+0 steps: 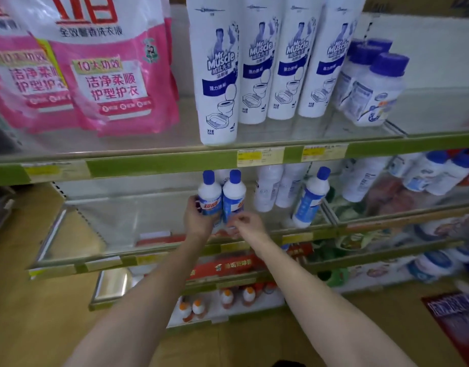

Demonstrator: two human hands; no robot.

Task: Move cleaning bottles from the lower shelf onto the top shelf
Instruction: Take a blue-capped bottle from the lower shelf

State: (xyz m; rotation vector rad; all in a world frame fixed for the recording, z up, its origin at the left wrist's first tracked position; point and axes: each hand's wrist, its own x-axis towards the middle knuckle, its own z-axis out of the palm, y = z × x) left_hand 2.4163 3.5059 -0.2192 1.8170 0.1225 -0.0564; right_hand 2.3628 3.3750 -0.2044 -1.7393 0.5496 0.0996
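Two white cleaning bottles with blue caps stand side by side on the lower shelf (116, 258). My left hand (199, 219) grips the left bottle (210, 192) around its body. My right hand (248, 223) has its fingers on the lower part of the right bottle (234, 193); how firmly it holds it is blurred. A third blue-capped bottle (311, 197) leans on the same shelf to the right. The top shelf (159, 165) carries several tall white Mr Muscle bottles (218, 83).
Pink detergent pouches (106, 72) fill the top shelf's left side, and squat purple-capped bottles (373, 91) stand at its right. More white bottles (269, 186) stand behind on the lower shelf. Orange-capped bottles (226, 298) sit on a shelf below.
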